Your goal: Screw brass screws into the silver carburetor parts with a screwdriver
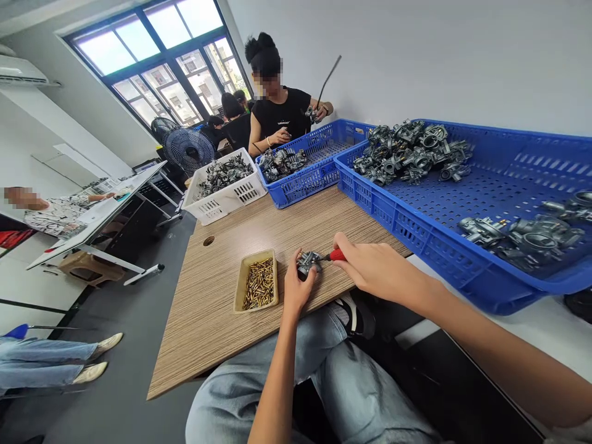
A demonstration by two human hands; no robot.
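My left hand [300, 285] is closed around a grey metal carburetor [307, 263], keeping it just over the front edge of the wooden table. In my right hand [365, 262] is a screwdriver [337, 254] with a red handle, its tip against the right side of the carburetor. The exact spot where the tip meets the metal is too small to make out. Left of my left hand stands a small yellowish tray [237, 302] filled with small brass pieces [259, 282].
A large blue crate [393, 213] with carburetors [411, 151] lies right. Behind are another blue crate [296, 194] and a white basket [217, 209] of metal parts. Across the wooden table [198, 320], a co-worker [282, 111] handles a carburetor. A fan [189, 150] stands beyond.
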